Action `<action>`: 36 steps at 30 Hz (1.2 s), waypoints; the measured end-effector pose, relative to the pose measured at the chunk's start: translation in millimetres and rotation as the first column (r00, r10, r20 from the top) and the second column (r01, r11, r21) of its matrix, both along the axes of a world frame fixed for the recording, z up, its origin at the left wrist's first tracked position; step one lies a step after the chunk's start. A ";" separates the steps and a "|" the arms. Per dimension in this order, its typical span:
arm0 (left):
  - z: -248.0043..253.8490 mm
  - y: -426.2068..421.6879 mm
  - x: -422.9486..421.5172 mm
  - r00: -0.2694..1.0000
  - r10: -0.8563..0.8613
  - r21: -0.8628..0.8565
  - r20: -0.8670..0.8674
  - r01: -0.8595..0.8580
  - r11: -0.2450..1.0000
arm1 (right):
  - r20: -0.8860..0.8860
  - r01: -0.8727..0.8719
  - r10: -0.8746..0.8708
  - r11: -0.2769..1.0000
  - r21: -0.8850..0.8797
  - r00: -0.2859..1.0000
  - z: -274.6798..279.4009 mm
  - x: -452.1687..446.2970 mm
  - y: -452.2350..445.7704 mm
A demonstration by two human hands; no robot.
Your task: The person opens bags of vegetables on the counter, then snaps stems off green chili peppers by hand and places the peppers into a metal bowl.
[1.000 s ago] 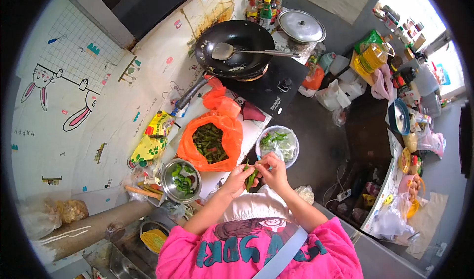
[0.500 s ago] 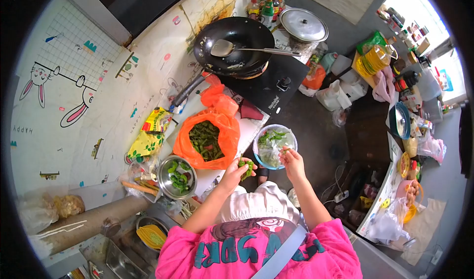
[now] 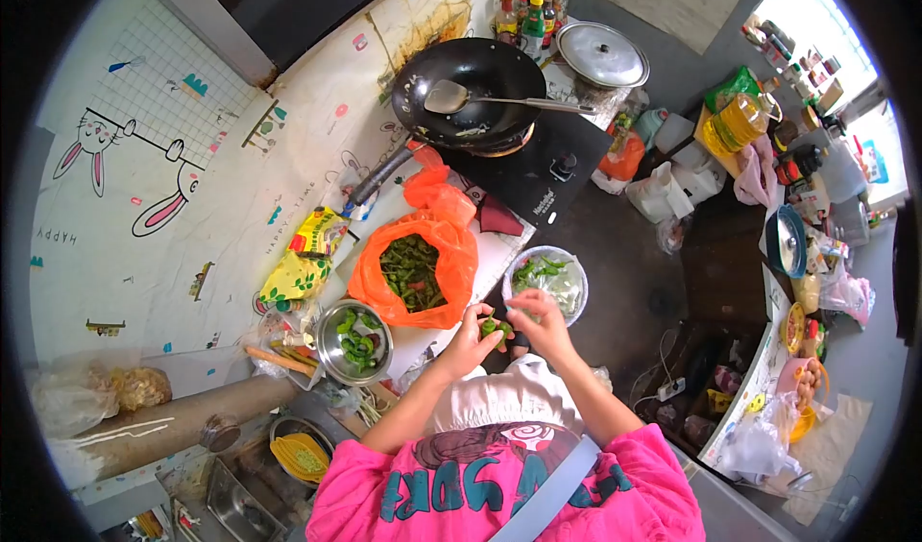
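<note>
My left hand point(image 3: 463, 348) is closed around several small green peppers point(image 3: 493, 328), held above my lap. Close beside them is my right hand point(image 3: 543, 325), its fingers bent and pinched together; whatever lies between the fingertips is too small to make out. An orange plastic bag point(image 3: 457, 271) stands open on the counter, full of green peppers point(image 3: 411, 273). Left of it, a steel bowl point(image 3: 327, 358) holds more green peppers point(image 3: 359, 342). Beyond my right hand, a lined bin point(image 3: 580, 292) contains green scraps point(image 3: 540, 273).
A black wok point(image 3: 413, 91) with a metal spatula point(image 3: 448, 97) resting in it sits on the cooktop point(image 3: 567, 153). Behind are sauce bottles point(image 3: 533, 25) and a lidded pot point(image 3: 603, 54). A yellow packet point(image 3: 300, 265) leans by the wall. A sink point(image 3: 248, 508) is lower left.
My right hand has moved left from over the bin to beside the peppers in my left hand. The whole view has shifted slightly to the right.
</note>
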State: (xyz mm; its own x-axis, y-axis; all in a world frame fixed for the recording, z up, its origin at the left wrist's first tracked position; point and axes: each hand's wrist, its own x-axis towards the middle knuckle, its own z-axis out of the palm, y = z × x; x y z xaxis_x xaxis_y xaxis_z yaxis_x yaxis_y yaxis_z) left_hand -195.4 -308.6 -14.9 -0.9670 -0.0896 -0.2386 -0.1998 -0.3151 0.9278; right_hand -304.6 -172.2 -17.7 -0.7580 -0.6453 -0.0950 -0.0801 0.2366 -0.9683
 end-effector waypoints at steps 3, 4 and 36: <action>-5.3 1.2 1.4 0.998 0.056 -0.139 -0.021 -0.058 0.989 | -0.090 -0.057 0.058 0.998 0.014 0.994 21.5 13.5 -13.7; -5.9 1.3 1.8 0.996 0.086 -0.185 -0.037 -0.091 0.978 | -0.093 -0.048 0.051 0.998 0.031 0.994 20.4 16.0 -15.7; -6.8 -1.8 4.0 0.949 -0.110 0.386 0.295 -0.013 0.923 | -0.245 0.002 0.009 0.999 0.046 0.969 15.8 19.0 -19.0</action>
State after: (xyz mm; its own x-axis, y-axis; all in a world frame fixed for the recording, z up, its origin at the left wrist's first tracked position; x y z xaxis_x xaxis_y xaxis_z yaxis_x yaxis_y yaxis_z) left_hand -191.4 -310.3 -21.7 -0.8415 0.1122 -0.5284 -0.4776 -0.6116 0.6307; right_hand -285.6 -191.2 -1.8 -0.7596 -0.6472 0.0644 -0.3148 0.2792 -0.9071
